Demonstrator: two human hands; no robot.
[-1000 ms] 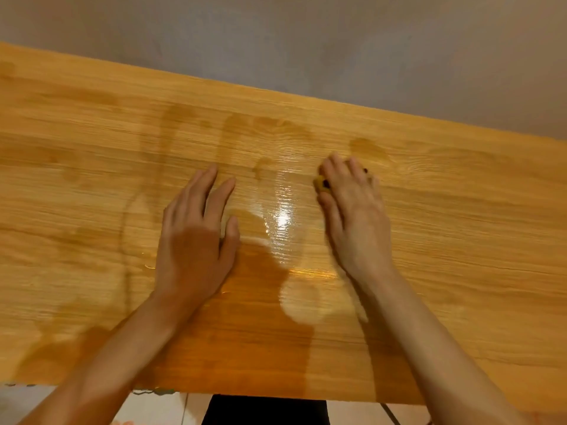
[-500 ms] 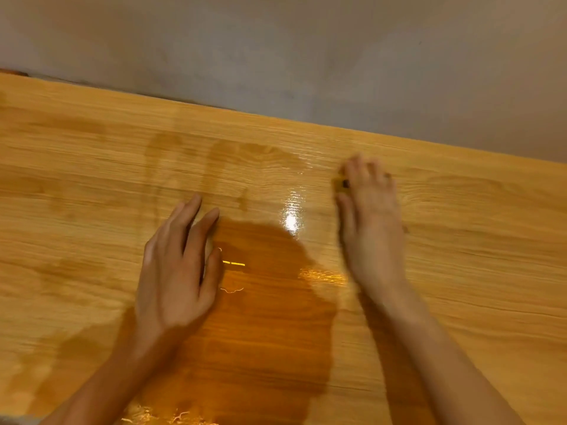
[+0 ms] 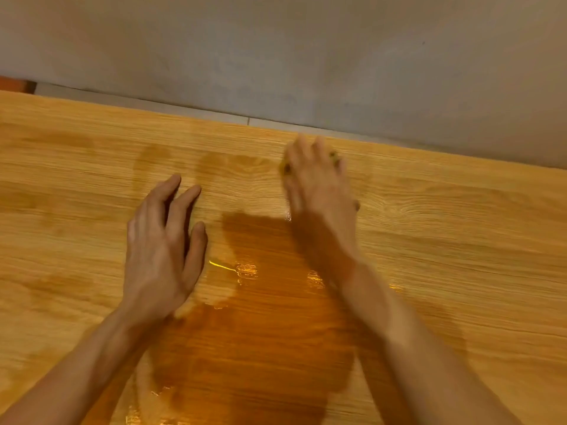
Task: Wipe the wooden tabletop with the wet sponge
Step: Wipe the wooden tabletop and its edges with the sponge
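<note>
The wooden tabletop (image 3: 466,240) fills the lower view, streaked with damp marks. A dark wet patch (image 3: 260,332) with shiny glints spreads between my forearms. My right hand (image 3: 319,191) lies flat with straight fingers on a small yellow sponge (image 3: 286,169) close to the table's far edge. Only slivers of the sponge show at my fingers; the hand hides the rest. My left hand (image 3: 159,250) rests palm down on the wood to the left, fingers straight and spread, holding nothing.
A grey wall (image 3: 276,56) rises just behind the table's far edge (image 3: 399,145). A narrow gap with pale flooring (image 3: 153,102) shows between wall and table at the left. Bare wood stretches to both sides.
My right hand has pushed the sponge away from me, from mid-table to near the far edge. The left hand stayed planted, while the view tilted up toward the wall.
</note>
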